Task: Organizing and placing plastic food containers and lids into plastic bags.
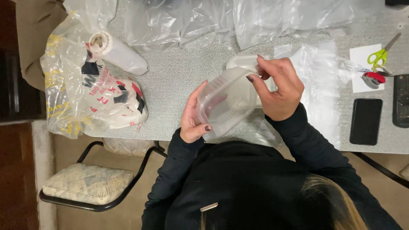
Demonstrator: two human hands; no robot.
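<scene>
A clear plastic container [226, 102] is held tilted above the front edge of the speckled grey table [179, 76]. My left hand [192, 116] grips its lower left rim, thumb on the edge. My right hand [277, 88] pinches its upper right rim with the fingertips. Just behind the container, a white plastic lid or second tub [240, 62] lies on the table, partly hidden by my right hand.
A printed plastic bag [89, 98] with a roll of clear bags [117, 53] lies at the left. Crumpled clear plastic sheets [238, 19] cover the back. A black phone [365, 121], green-handled scissors [381, 54], a tape dispenser [373, 79] and a remote [401, 100] sit right. A cushioned chair [87, 183] stands lower left.
</scene>
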